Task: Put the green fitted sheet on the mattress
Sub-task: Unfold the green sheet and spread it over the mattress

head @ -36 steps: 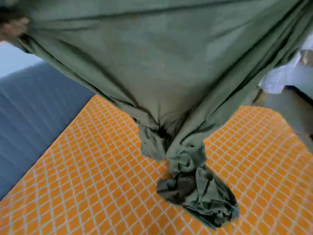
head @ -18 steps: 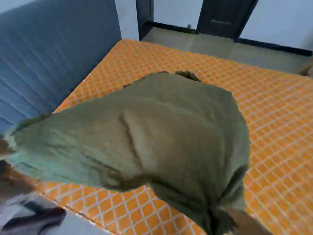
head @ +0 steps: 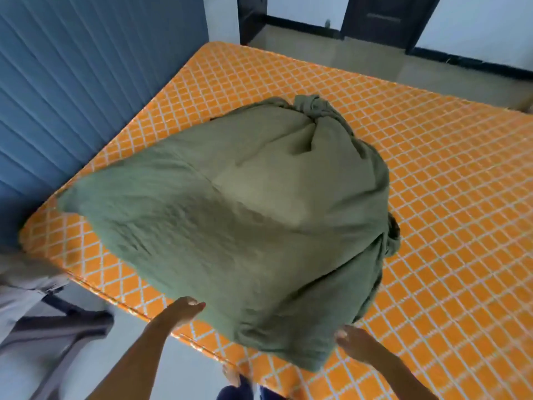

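Since half a second ago the green fitted sheet (head: 245, 226) has billowed down onto the orange mattress (head: 447, 197), its long axis running diagonally away from the left hand (head: 184, 310) and right hand (head: 353, 342), both loose-fingered, touching its near edge, equally close.

A blue ribbed headboard (head: 86, 82) stands left; pale floor (head: 331, 53), white walls and dark doors (head: 383, 18) beyond.
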The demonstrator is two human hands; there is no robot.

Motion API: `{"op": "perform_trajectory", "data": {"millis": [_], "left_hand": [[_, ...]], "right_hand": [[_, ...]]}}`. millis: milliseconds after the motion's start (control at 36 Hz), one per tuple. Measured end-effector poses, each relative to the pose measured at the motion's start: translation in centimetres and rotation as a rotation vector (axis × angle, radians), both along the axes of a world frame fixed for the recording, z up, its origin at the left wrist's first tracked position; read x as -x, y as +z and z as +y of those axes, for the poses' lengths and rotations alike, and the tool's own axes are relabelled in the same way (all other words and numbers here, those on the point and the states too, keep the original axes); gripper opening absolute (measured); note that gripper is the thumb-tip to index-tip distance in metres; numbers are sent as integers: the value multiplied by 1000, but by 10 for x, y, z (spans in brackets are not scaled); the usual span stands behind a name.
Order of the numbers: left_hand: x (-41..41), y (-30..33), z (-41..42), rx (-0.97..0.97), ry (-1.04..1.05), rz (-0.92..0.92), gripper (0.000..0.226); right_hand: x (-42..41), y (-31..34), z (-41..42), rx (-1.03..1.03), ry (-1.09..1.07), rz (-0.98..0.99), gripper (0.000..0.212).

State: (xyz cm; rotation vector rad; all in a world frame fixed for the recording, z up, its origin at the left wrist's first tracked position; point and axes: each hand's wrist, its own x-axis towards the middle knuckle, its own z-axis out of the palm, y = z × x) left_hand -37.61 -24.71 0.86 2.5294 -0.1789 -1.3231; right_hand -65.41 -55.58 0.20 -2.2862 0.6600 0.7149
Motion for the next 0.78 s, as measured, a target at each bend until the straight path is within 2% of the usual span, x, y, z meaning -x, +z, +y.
{"op": "perform_trajectory", "data": {"millis": [28,111,139,250,361,472,556,778], "left_hand": [[2,1,0,13,0,-23,45],[8,-1,-2,13,46,-55,43],[11,-2,-1,17,59,-53,43],[33,3,-1,22,51,-57,43],[64,0,4,19,6,-44,44],[108,0,19,8,-32,-25,41],[138,-5,36,-18,-39,-24,38],[205,-14,41,-128,-73,39,38]], "right_hand": [[6,8,-8,66,-12,123,51],[37,4,-28,101,-169,274,43],[44,6,-30,141,-144,316,43],[84,3,-29,116,-214,341,36],[123,4,-10,92,-208,350,13],[155,2,10,60,-39,402,33],[174,0,11,37,-30,428,38],[180,18,-25,60,-158,402,30]]}}
